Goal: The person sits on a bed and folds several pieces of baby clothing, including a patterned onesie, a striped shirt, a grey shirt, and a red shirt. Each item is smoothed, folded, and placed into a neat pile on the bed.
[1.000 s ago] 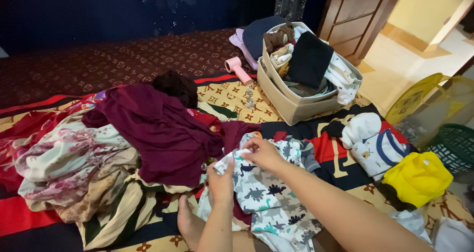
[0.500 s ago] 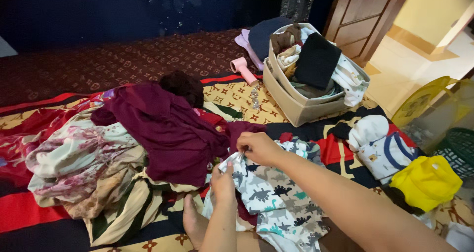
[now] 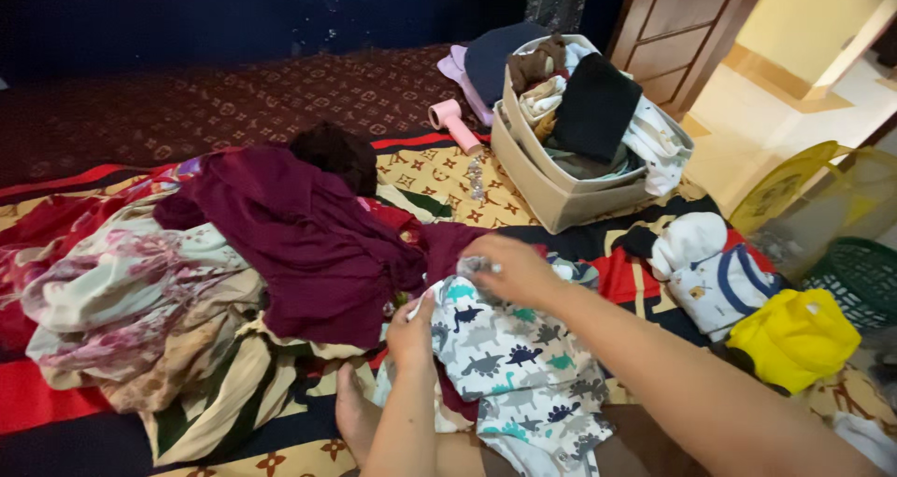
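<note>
A small white garment printed with dinosaurs (image 3: 514,365) lies in front of me on the patterned blanket (image 3: 439,183). My left hand (image 3: 411,332) pinches its left upper edge. My right hand (image 3: 514,270) rests on and grips its top edge, slightly blurred. A maroon cloth (image 3: 299,234) lies right beside my hands, on a heap of floral and striped clothes (image 3: 140,318). My bare foot (image 3: 353,412) shows under my left forearm.
A beige fabric box (image 3: 561,192) full of folded clothes stands at the back right, a pink handheld device (image 3: 453,127) beside it. To the right lie a white and blue baby garment (image 3: 715,276) and a yellow one (image 3: 794,337). A green basket (image 3: 860,276) and wooden door (image 3: 677,33) stand further right.
My right hand has shifted slightly right along the garment's top edge, pulling it flatter. My left hand stays pinched on the left edge. The camera view has moved a little.
</note>
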